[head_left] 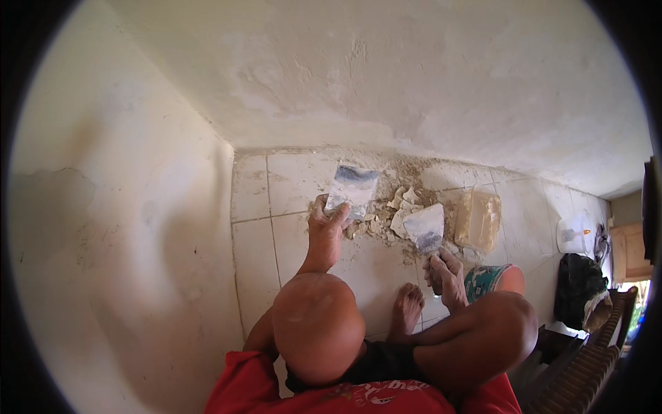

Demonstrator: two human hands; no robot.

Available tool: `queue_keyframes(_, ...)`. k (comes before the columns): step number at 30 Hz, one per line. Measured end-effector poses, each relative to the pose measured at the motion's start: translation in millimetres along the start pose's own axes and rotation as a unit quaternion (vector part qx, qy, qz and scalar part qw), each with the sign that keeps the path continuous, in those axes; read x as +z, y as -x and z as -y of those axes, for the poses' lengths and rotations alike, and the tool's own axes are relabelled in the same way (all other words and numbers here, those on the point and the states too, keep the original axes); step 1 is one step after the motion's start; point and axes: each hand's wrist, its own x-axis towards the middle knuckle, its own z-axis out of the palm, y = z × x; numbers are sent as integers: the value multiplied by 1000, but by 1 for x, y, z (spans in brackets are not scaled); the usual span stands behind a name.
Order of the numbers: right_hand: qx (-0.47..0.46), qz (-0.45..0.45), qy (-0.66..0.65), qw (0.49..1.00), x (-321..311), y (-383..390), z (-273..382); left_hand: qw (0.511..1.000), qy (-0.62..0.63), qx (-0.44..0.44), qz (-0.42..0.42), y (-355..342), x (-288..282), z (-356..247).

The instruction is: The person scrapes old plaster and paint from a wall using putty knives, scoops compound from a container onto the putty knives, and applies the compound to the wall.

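My left hand [328, 224] grips a flat rectangular metal plate [357, 186] by its near edge, thumb on top. White and grey smears cover the plate. My right hand [445, 272] is wrapped around the handle of a putty knife [423, 226], whose flared blade is coated with pale plaster and points away from me. Between the two tools, broken flakes of plaster [398, 215] and crumbs lie on the tiled floor. The blade is over or against the right side of this pile; I cannot tell whether it touches.
A dusty translucent plastic tub [477, 219] stands right of the putty knife. Beside my right wrist is a teal bucket [483, 279]. Walls [427, 83] rise ahead and at left. Farther right are a black bag [580, 290] and dark ribbed furniture [576, 379]. My bare foot [407, 307] rests on the tiles.
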Motion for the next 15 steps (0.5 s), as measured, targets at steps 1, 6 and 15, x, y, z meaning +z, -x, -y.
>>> queue_keyframes(1, 13, 41, 31, 999, 1, -3, 5, 1000, -1, -2, -3, 0, -5, 0)
queue_keyframes(6, -31, 76, 189, 978, -3, -7, 69, 994, -110, 24, 1, 0, 17, 20)
queue_keyframes(15, -14, -105, 206, 973, -127, 16, 86, 966, -254, -1, 47, -13, 19, -5)
